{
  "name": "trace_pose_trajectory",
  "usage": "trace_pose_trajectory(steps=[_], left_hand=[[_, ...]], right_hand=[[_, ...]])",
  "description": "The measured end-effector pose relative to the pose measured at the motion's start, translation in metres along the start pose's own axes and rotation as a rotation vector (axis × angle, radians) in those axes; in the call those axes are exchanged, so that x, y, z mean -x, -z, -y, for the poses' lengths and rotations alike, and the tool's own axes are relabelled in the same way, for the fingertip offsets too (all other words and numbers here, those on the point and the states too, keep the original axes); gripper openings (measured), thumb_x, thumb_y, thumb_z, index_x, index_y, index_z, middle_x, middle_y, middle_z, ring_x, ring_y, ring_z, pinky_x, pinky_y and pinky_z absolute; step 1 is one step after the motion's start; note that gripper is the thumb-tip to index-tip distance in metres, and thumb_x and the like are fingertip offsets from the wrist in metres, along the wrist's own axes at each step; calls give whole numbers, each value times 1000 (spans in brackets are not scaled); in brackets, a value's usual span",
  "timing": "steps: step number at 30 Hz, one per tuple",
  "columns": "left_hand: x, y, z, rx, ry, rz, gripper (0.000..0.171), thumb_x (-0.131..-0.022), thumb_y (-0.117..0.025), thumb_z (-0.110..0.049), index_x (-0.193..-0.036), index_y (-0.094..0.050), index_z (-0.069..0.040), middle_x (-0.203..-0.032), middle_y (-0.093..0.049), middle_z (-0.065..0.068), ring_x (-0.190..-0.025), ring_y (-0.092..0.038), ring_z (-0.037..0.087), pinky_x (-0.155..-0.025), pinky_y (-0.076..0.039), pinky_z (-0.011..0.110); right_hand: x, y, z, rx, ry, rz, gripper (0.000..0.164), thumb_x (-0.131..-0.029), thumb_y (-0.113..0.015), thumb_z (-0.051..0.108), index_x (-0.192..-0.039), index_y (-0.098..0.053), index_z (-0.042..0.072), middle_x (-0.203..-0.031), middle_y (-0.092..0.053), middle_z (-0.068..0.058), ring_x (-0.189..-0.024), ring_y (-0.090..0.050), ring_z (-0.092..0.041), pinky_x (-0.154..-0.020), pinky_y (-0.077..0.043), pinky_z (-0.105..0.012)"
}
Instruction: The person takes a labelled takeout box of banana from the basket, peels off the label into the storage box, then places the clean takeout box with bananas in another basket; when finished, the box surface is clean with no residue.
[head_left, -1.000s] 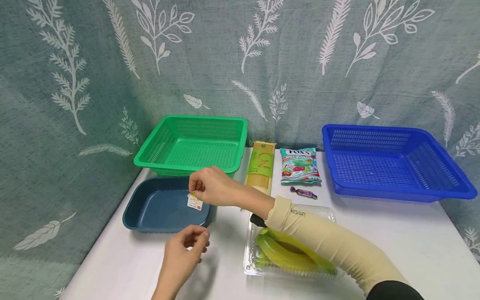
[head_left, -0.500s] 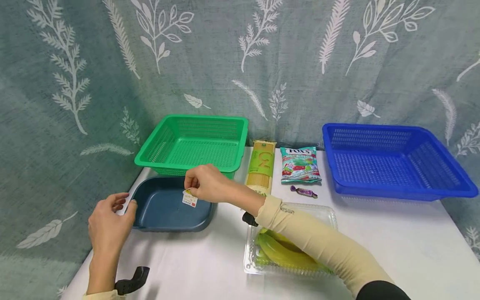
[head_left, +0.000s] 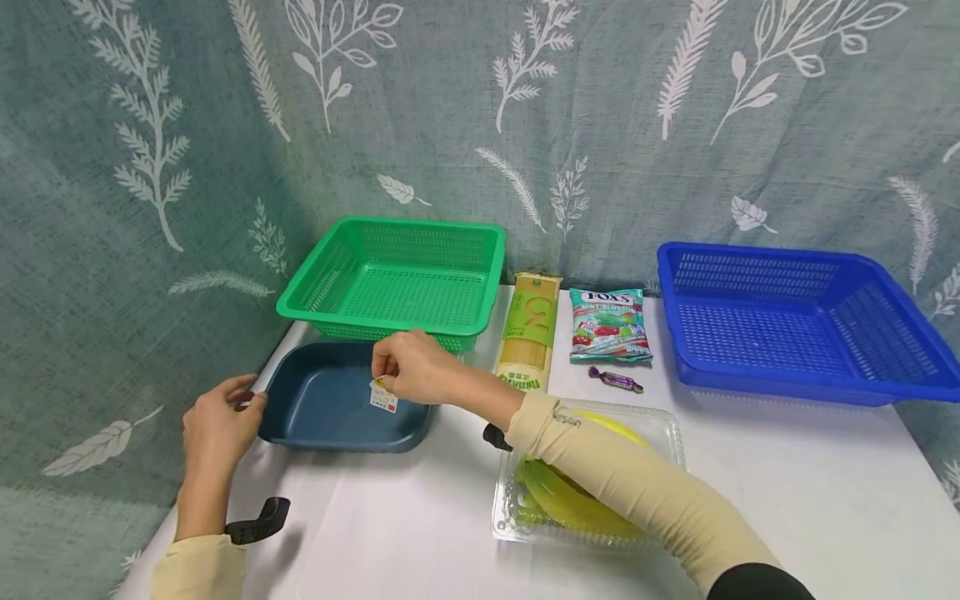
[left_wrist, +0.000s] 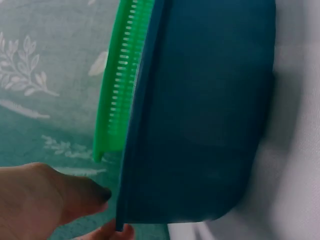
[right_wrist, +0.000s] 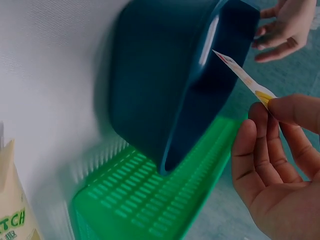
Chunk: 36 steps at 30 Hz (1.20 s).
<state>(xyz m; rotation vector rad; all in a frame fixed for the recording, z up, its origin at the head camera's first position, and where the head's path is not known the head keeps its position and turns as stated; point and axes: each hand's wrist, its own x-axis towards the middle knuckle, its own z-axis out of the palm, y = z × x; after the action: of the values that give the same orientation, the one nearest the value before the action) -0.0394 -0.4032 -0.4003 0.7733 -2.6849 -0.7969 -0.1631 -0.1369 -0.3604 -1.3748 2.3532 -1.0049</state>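
Observation:
My right hand (head_left: 416,367) pinches a small white tag (head_left: 384,397) with a yellow end between thumb and fingertips. It holds the tag above the dark blue basin (head_left: 307,437); the right wrist view shows the tag (right_wrist: 240,72) almost edge-on. At the basin's left end is my left hand (head_left: 219,429), fingertips right at the rim. In the left wrist view its thumb (left_wrist: 85,200) stands a little off the rim, with fingers partly hidden below. Under my right forearm lies a clear plastic box (head_left: 510,521) with bananas (head_left: 558,500) inside, partly covered by the sleeve.
Behind the basin stands a green basket (head_left: 420,300). A noodle pack (head_left: 528,329), a Fox's candy bag (head_left: 610,325) and a purple wrapped candy (head_left: 617,381) lie mid-table. To the right is a blue basket (head_left: 795,333). A patterned curtain (head_left: 600,100) hangs behind.
My left hand has moved left, from in front of the basin to its left end. The right hand, still pinching the tag, has shifted slightly left over the basin. The head view has tilted slightly.

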Motion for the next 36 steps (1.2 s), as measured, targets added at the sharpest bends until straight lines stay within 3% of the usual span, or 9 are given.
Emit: trace_pose_trajectory(steps=[6, 12, 23, 28, 34, 36], left_hand=[[-4, -3, 4, -5, -48, -13, 39, -97, -57, -10, -134, -61, 1, -117, -66, 28, -109, -55, 49, -86, -41, 60], [-7, -5, 6, -11, -88, -3, 35, -97, -57, -8, -130, -64, 2, -112, -68, 28, -106, -58, 48, -83, -43, 58], [-7, -6, 5, 20, -91, -1, 33, -97, -56, -6, -128, -66, 2, -111, -68, 27, -105, -62, 46, -86, -43, 58], [-7, -7, 6, 25, -85, -9, 33, -97, -57, -6, -128, -66, 1, -111, -69, 26, -106, -62, 45, -86, -42, 57], [-6, -8, 6, 42, -64, -20, 33, -98, -56, -7, -129, -66, 1, -112, -68, 27, -107, -61, 46, -86, -42, 56], [-6, -9, 8, 41, -56, -18, 33, -98, -55, -8, -129, -65, 1, -113, -67, 28, -108, -60, 46, -85, -43, 57]], right_hand=[[-4, -6, -1, 7, 5, 34, 9, -93, -66, 2, -91, -71, 8, -79, -66, 6, -71, -60, -5, -64, -48, -16], [-11, -15, -5, 26, -50, 57, 9, -92, -67, 1, -90, -72, 9, -79, -64, 6, -70, -60, -7, -62, -47, -17], [-22, -27, -16, 120, -92, 125, 8, -91, -69, 3, -90, -72, 11, -84, -66, 5, -75, -59, -8, -63, -47, -20], [-22, -30, -19, 219, -117, 141, 11, -92, -70, 8, -101, -74, 11, -94, -68, 2, -77, -57, -9, -63, -46, -21], [-18, -27, -19, 308, -124, 121, 34, -91, -71, 10, -124, -70, 11, -118, -69, -1, -92, -64, -12, -69, -48, -22], [-15, -25, -19, 308, -122, 116, 40, -91, -70, 9, -131, -67, 11, -125, -68, -2, -85, -64, -12, -65, -46, -22]])
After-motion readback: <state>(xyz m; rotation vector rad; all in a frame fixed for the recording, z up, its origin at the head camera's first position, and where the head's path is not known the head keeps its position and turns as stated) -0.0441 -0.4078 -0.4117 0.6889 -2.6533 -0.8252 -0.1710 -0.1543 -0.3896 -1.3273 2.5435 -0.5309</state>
